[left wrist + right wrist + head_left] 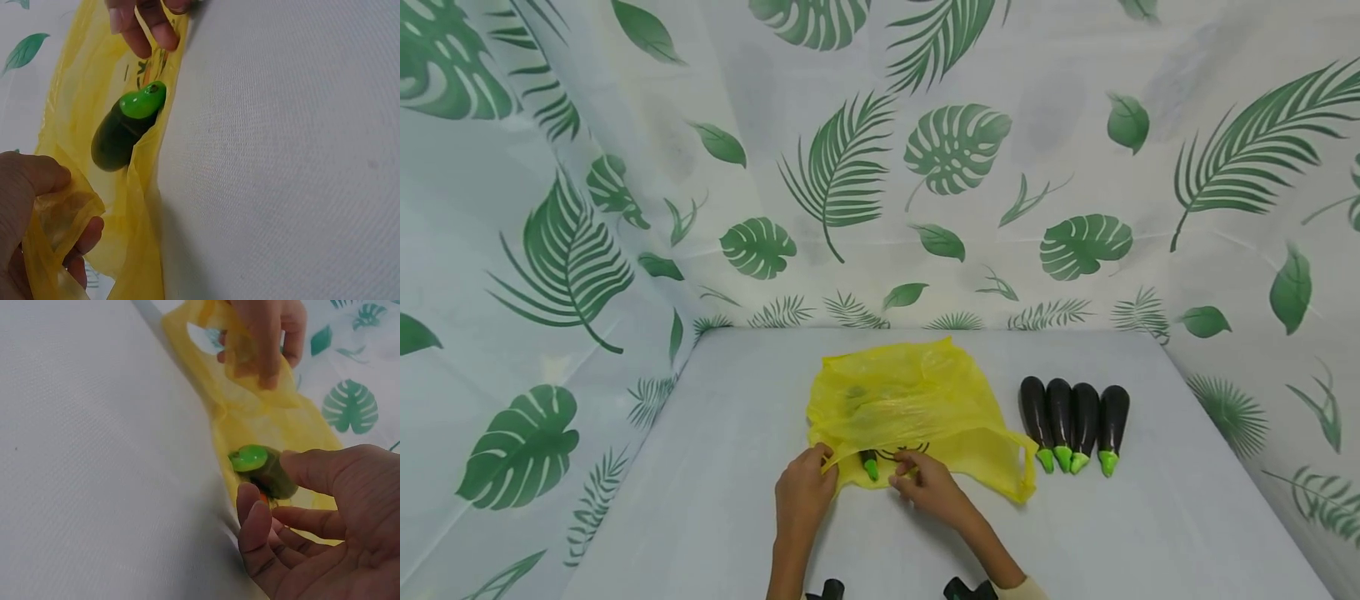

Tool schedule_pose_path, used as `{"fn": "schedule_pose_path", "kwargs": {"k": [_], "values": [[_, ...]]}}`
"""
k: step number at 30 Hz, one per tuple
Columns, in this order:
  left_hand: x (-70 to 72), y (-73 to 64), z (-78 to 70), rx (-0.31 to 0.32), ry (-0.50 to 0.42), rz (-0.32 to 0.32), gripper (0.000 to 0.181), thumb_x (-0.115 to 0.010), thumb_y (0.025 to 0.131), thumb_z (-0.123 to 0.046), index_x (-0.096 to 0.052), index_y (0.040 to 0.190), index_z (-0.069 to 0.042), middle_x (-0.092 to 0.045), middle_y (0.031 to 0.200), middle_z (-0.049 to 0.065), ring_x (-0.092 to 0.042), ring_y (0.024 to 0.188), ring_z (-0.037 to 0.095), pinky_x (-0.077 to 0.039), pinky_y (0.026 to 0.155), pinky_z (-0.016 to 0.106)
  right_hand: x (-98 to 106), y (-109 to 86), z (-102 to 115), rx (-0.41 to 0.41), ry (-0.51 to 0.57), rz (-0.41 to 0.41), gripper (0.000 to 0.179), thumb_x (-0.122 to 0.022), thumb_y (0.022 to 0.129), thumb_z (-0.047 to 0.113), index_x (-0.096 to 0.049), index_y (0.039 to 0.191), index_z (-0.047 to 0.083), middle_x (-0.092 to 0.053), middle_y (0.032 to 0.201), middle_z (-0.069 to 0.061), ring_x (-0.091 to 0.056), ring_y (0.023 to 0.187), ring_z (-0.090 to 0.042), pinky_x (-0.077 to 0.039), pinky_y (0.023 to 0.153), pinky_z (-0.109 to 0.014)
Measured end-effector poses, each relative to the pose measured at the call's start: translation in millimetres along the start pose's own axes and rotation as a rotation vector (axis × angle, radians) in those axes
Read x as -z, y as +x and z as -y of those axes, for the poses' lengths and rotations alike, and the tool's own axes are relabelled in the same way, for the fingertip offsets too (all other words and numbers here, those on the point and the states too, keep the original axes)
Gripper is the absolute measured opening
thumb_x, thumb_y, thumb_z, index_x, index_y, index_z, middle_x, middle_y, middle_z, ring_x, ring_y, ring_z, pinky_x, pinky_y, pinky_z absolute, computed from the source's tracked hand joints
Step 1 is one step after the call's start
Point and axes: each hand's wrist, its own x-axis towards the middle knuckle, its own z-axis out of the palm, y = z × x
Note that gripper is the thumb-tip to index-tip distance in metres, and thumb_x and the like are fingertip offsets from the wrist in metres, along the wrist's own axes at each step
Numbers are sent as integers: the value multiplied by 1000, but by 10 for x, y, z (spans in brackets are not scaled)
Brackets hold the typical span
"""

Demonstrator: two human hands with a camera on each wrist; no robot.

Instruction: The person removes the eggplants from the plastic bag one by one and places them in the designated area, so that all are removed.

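A yellow plastic bag [902,400] lies on the table with its mouth toward me. My left hand [803,493] pinches the left edge of that mouth between thumb and fingers, lifting the film. Inside the opening sits a dark eggplant [117,139] with a bright green stem cap [249,459]; bag film covers its far part in the head view. To its right is my right hand [934,490], with loosely bent fingers over the lower layer of the bag. The left wrist view shows a gap between those fingers and the eggplant.
Several dark eggplants [1085,421] lie side by side to the right of the bag, green ends toward me. The white table [700,500] meets leaf-printed cloth walls [865,192] at the back and sides. A bag handle loop [1024,471] spreads out on the right.
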Motion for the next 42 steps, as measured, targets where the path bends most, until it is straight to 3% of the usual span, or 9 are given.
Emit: {"fn": "schedule_pose_path", "kwargs": {"k": [11, 23, 27, 31, 35, 42], "values": [[-9, -6, -26, 7, -5, 3, 11, -70, 81, -13, -71, 91, -11, -71, 82, 1, -59, 62, 12, -47, 56, 29, -129, 87, 24, -5, 28, -31, 51, -64, 93, 18, -49, 129, -14, -65, 96, -16, -65, 64, -19, -48, 49, -23], [-15, -15, 0, 12, -16, -5, 10, -71, 80, -14, -71, 90, -12, -71, 82, 0, -63, 64, 14, -49, 57, 31, -275, 229, 90, -48, -11, -55, 52, -69, 90, 25, -54, 129, -6, -65, 77, -7, -60, 51, -16, -46, 43, -25], [-13, -2, 11, 9, -15, -6, 10, -71, 80, -14, -71, 89, -13, -71, 81, -1, -60, 61, 12, -47, 55, 30, -320, 275, 122, -86, -45, -96, 44, -70, 89, 27, -57, 118, -2, -59, 61, 1, -51, 43, -10, -41, 39, -25], [-17, 6, 15, 5, -20, -10, 10, -71, 80, -14, -71, 90, -13, -71, 80, 0, -56, 58, 11, -44, 53, 29, -365, 327, 125, -111, -86, -129, 29, -71, 87, 30, -62, 82, 3, -45, 46, 8, -42, 36, -5, -34, 37, -21], [-20, 2, 15, -2, -25, -11, 10, -72, 80, -14, -71, 90, -12, -71, 81, 0, -59, 61, 11, -46, 54, 29, -403, 358, 135, -102, -146, -153, 40, -74, 85, 32, -54, 57, 12, -38, 41, 11, -36, 35, -3, -28, 37, -20], [-17, 8, 28, -4, -24, -13, 10, -72, 80, -14, -71, 90, -12, -71, 80, 0, -55, 57, 9, -44, 52, 28, -450, 372, 161, -81, -302, -221, 35, -79, 79, 34, -55, 69, 11, -33, 49, 9, -35, 43, -5, -28, 42, -21]]}}
